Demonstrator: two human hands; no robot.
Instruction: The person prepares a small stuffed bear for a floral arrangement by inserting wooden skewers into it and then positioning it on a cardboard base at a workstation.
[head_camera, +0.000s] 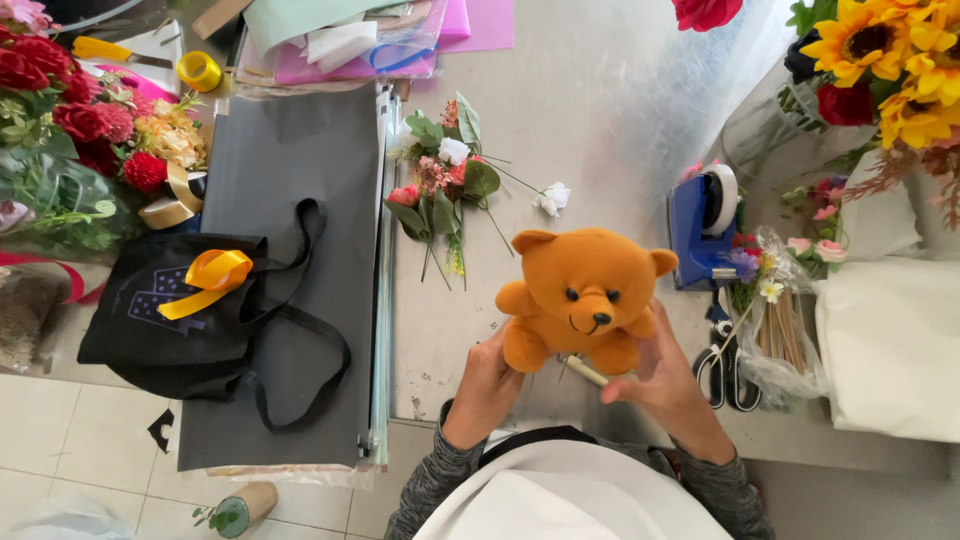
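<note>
both hands (490, 385) cradle plush orange teddy bear (583, 295).

A grey worktable (600, 120) carries dark paper sheets (290, 200), a flower sprig (445, 185) and a blue tape dispenser (700, 225).

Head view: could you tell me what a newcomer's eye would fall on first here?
First the orange teddy bear, held upright near the middle between the left hand and the right hand. Next the sunflowers at the top right corner, and the black tote bag with a yellow ribbon on the left.
</note>
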